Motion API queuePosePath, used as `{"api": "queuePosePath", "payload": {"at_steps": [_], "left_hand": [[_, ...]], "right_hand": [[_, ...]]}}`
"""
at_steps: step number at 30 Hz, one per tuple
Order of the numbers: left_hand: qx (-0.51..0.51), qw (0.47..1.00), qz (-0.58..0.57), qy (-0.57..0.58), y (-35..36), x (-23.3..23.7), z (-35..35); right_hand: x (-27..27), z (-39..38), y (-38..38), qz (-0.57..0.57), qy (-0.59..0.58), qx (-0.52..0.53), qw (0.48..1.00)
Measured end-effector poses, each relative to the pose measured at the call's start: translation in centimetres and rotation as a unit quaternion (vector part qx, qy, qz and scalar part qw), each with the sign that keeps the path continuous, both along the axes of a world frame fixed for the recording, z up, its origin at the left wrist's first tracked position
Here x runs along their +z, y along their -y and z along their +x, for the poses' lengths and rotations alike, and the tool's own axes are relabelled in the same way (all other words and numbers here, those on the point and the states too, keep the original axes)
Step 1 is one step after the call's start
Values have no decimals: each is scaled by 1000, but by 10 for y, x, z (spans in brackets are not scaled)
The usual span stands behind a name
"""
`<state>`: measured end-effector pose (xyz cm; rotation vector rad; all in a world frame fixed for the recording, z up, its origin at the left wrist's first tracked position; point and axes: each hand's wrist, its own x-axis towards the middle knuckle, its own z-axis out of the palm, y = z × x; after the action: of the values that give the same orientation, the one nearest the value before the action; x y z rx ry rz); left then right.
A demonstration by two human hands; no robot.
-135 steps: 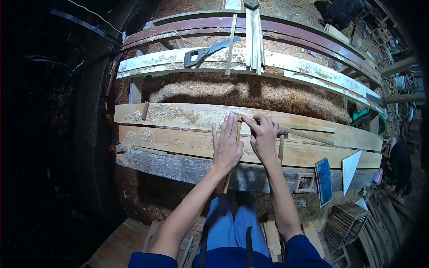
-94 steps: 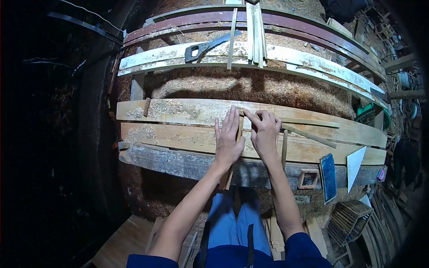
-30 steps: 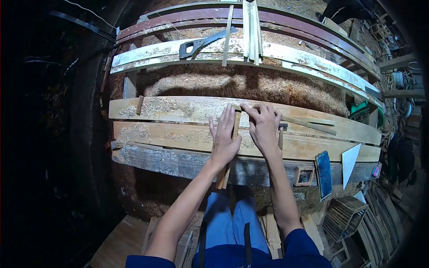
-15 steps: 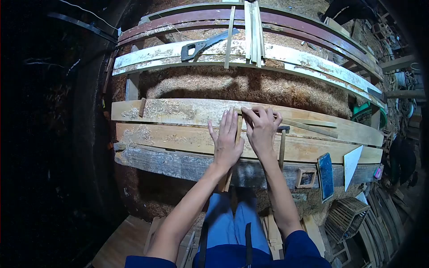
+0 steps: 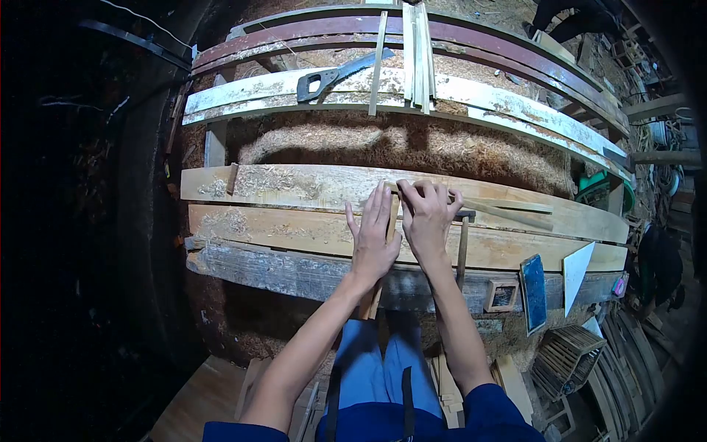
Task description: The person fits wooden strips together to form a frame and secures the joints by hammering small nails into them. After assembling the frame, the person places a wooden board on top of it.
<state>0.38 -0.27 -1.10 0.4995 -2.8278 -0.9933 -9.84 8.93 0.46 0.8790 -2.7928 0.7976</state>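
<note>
A narrow wooden strip (image 5: 392, 212) points away from me across the bench, its near end (image 5: 370, 306) sticking out past the front beam. My left hand (image 5: 374, 239) lies over it, fingers stretched together along its left side and thumb on its right, holding it down. At the strip's far end, my right hand (image 5: 427, 214) is closed with bent fingertips on a short wooden piece; its fingers hide most of the join. Just right of that hand lies a hammer (image 5: 462, 243), its head partly behind the hand.
Planks (image 5: 294, 225) with shavings form the bench, edged by a weathered beam (image 5: 258, 269). Loose strips (image 5: 515, 210), a small wooden frame (image 5: 502, 295), a blue board (image 5: 533, 291) and a white triangular piece (image 5: 577, 276) lie rightward. A handsaw (image 5: 335, 77) rests on the farther bench.
Both hands stay almost in place on the wood, with only slight finger shifts in my right hand. The whole view has moved a little.
</note>
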Motion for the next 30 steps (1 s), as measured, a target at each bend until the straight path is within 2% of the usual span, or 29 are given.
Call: {"api": "queuePosePath", "payload": {"at_steps": [30], "left_hand": [[10, 1000, -24, 6, -1, -1, 1]], "right_hand": [[3, 14, 8, -1, 27, -47, 999]]}}
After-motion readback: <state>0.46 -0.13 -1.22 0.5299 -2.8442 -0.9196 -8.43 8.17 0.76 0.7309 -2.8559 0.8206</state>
